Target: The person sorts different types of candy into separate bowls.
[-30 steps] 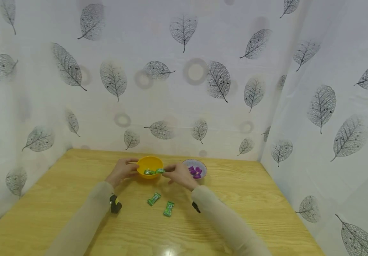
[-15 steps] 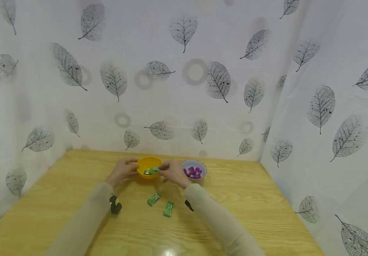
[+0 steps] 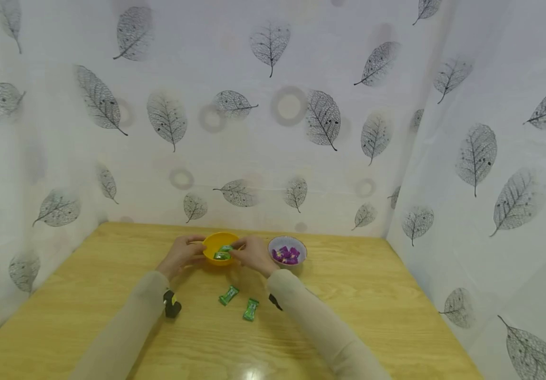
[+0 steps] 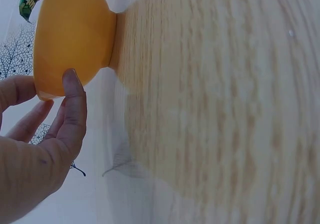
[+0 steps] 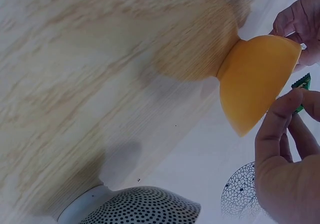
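Note:
My left hand holds the orange bowl by its left side, thumb on the outer wall and fingers at the rim. My right hand is at the bowl's right rim. Its thumb and finger pinch a green-wrapped candy over the mouth of the bowl. Another green candy lies inside the bowl. Two more green candies, a left one and a right one, lie on the table in front of it.
Right of the orange bowl stands a pale bowl, speckled outside, with several purple-wrapped candies in it. The wooden table meets a leaf-patterned curtain at the back.
My right hand has moved left to the orange bowl with the green candy, which is now over its inside. The left hand keeps its place on the bowl.

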Demonstrator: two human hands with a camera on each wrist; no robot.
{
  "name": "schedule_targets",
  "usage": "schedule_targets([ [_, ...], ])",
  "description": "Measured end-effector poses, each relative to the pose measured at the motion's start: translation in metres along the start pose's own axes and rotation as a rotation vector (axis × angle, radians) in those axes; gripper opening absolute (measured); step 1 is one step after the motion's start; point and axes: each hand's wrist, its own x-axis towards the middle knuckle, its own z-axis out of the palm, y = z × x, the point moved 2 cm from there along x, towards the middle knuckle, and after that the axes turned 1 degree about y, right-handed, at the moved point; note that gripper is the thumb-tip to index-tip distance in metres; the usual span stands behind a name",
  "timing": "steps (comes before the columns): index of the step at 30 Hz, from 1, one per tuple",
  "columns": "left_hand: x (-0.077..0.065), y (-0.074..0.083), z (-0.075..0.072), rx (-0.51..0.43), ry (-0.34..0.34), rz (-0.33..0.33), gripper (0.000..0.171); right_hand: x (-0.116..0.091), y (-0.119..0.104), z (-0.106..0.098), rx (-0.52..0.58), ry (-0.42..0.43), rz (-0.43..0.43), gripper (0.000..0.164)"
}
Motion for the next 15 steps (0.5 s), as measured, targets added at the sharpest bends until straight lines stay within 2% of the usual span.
schedule_targets([
  [9,-0.0008,0.0002,0.0002,0.007,-0.006,0.0,0.047,0.0042,-0.003,0.0043,-0.102,-0.014,-0.03,0.031],
  [15,-0.0019,0.001,-0.0017,0.016,-0.011,0.002,0.047,0.0053,-0.0006,0.0058,-0.09,-0.02,-0.005,0.031],
])
